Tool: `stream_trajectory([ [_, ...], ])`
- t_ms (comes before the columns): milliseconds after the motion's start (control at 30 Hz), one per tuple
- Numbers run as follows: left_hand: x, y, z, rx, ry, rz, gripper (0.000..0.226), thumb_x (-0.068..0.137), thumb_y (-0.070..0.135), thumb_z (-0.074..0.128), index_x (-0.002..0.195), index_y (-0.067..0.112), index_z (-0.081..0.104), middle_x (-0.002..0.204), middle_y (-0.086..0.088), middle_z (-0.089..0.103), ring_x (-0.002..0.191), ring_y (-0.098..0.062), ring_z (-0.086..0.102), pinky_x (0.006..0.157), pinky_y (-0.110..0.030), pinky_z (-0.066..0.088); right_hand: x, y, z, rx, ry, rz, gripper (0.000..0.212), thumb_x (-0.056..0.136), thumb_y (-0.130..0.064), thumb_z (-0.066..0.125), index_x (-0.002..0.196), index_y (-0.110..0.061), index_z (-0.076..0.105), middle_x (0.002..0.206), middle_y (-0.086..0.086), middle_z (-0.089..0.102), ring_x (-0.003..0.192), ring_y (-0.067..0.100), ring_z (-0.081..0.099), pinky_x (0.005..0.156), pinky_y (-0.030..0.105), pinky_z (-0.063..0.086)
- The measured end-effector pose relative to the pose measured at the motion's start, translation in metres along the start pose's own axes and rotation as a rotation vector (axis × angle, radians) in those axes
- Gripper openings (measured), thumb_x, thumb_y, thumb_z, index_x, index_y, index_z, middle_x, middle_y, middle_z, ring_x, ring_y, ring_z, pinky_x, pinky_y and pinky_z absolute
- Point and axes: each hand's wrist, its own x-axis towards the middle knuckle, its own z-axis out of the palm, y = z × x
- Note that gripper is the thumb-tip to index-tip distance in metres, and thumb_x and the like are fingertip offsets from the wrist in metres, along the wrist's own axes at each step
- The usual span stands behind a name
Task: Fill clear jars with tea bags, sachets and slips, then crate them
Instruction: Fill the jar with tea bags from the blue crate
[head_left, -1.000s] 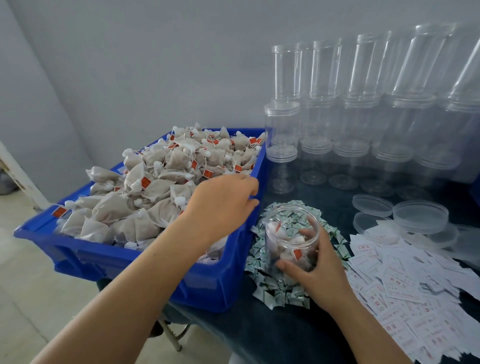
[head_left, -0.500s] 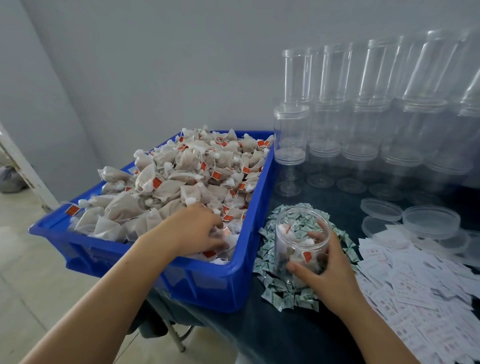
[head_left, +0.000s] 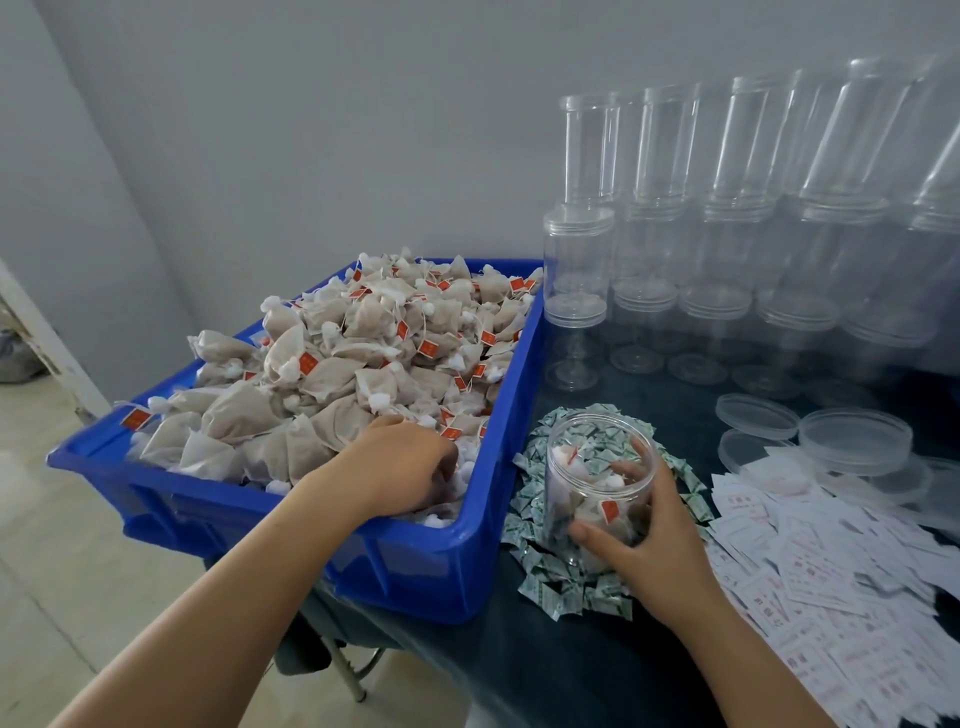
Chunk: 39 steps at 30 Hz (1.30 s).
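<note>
**One hand in the tea bags, one round the jar**

My right hand (head_left: 655, 540) wraps the clear jar (head_left: 597, 483) from its right side: thumb across the near wall low down, fingers curled round the far side, showing through the plastic. The jar stands upright and open-mouthed on the dark table (head_left: 545, 670), partly filled with tea bags, one red tag facing me just above my thumb. Under and all around my fingers lies a heap of small green-and-white sachets (head_left: 561, 582), the jar sitting in the middle of it. To the right of that hand white printed slips (head_left: 831, 587) spread in a loose drift.

My left hand (head_left: 402, 475) is knuckles-up inside the blue crate (head_left: 415, 566), at its near right corner. The fingers are curled down among the tea bags (head_left: 332, 374) and their tips are hidden, so I cannot tell whether they pinch one. The bags pile high away from my fingers toward the far left, tan pouches with red tags and white knotted ends.

Beyond my right fingers, loose clear lids (head_left: 852, 441) lie overlapping. Farther still, empty jars (head_left: 717, 260) are stacked in rows against the pale wall (head_left: 311, 130), the nearest stack just beside the crate's far right corner
</note>
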Motion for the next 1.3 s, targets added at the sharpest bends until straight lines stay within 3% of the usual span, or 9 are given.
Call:
stream_trajectory([
  [67, 0.0, 0.0, -0.001, -0.004, 0.048, -0.018, 0.011, 0.09, 0.023, 0.048, 0.086, 0.032, 0.053, 0.099, 0.008, 0.065, 0.094, -0.014, 0.056, 0.095, -0.029, 0.029, 0.0, 0.001, 0.0, 0.002, -0.006, 0.001, 0.096, 0.047, -0.062, 0.079, 0.122, -0.081, 0.023, 0.132, -0.031, 0.046, 0.11, -0.014, 0.053, 0.073, 0.0, 0.045],
  [167, 0.002, -0.003, -0.004, -0.041, 0.112, -0.066, 0.009, 0.091, 0.023, 0.048, 0.088, 0.025, 0.056, 0.094, 0.005, 0.064, 0.085, -0.014, 0.055, 0.07, -0.026, 0.035, 0.0, 0.003, 0.0, 0.001, -0.016, 0.008, 0.103, 0.046, -0.064, 0.079, 0.133, -0.072, 0.025, 0.136, -0.026, 0.047, 0.114, -0.007, 0.055, 0.074, 0.004, 0.049],
  [267, 0.002, -0.004, -0.011, -0.087, 0.152, -0.13, 0.01, 0.095, 0.025, 0.047, 0.085, 0.024, 0.052, 0.085, 0.006, 0.06, 0.071, -0.011, 0.053, 0.058, -0.025, 0.039, 0.0, 0.004, 0.0, 0.003, -0.014, 0.005, 0.1, 0.044, -0.066, 0.079, 0.126, -0.08, 0.023, 0.136, -0.027, 0.047, 0.115, -0.002, 0.056, 0.077, 0.01, 0.051],
  [433, -0.002, 0.002, -0.028, -0.308, 0.418, -0.135, 0.012, 0.097, 0.021, 0.049, 0.086, 0.018, 0.051, 0.074, 0.005, 0.059, 0.064, -0.012, 0.055, 0.062, -0.031, 0.049, 0.001, 0.004, 0.0, -0.002, -0.014, 0.007, 0.099, 0.044, -0.067, 0.079, 0.124, -0.081, 0.023, 0.136, -0.026, 0.047, 0.117, 0.001, 0.057, 0.09, 0.023, 0.052],
  [567, -0.001, 0.014, -0.042, -0.543, 0.538, -0.112, 0.015, 0.096, 0.021, 0.052, 0.082, 0.021, 0.05, 0.069, 0.002, 0.06, 0.056, -0.009, 0.053, 0.054, -0.019, 0.045, -0.001, 0.002, 0.0, 0.005, -0.015, 0.017, 0.097, 0.044, -0.066, 0.079, 0.12, -0.084, 0.023, 0.137, -0.025, 0.048, 0.114, -0.003, 0.057, 0.078, 0.012, 0.054],
  [667, 0.004, 0.031, -0.052, -0.676, 0.574, -0.062, 0.017, 0.094, 0.02, 0.055, 0.079, 0.024, 0.05, 0.075, 0.003, 0.062, 0.064, -0.011, 0.057, 0.061, -0.019, 0.048, -0.001, 0.001, 0.0, 0.004, -0.014, 0.019, 0.098, 0.042, -0.069, 0.079, 0.121, -0.083, 0.022, 0.14, -0.018, 0.048, 0.12, 0.004, 0.056, 0.094, 0.028, 0.055],
  [967, 0.026, 0.08, -0.061, -0.856, 0.488, 0.186, 0.01, 0.093, 0.008, 0.055, 0.093, 0.018, 0.058, 0.087, 0.005, 0.067, 0.077, -0.007, 0.065, 0.074, -0.025, 0.056, -0.001, 0.003, 0.001, -0.014, -0.02, 0.018, 0.105, 0.046, -0.069, 0.079, 0.135, -0.071, 0.023, 0.141, -0.019, 0.047, 0.126, 0.006, 0.053, 0.103, 0.036, 0.051],
  [1133, 0.038, 0.097, -0.05, -0.662, 0.419, 0.252, 0.017, 0.094, 0.004, 0.051, 0.103, 0.012, 0.063, 0.098, 0.004, 0.063, 0.092, -0.009, 0.059, 0.081, -0.014, 0.044, 0.0, 0.005, 0.001, 0.008, -0.028, 0.029, 0.11, 0.049, -0.064, 0.082, 0.143, -0.058, 0.025, 0.138, -0.023, 0.05, 0.124, 0.006, 0.055, 0.103, 0.046, 0.051],
  [1300, 0.047, 0.105, -0.037, -0.551, 0.344, 0.241, 0.013, 0.093, 0.006, 0.053, 0.099, 0.012, 0.063, 0.104, -0.001, 0.061, 0.095, -0.013, 0.056, 0.082, -0.017, 0.041, 0.001, 0.004, 0.002, 0.022, -0.022, -0.007, 0.103, 0.054, -0.055, 0.084, 0.141, -0.06, 0.029, 0.134, -0.025, 0.054, 0.121, -0.002, 0.057, 0.102, 0.041, 0.052],
])
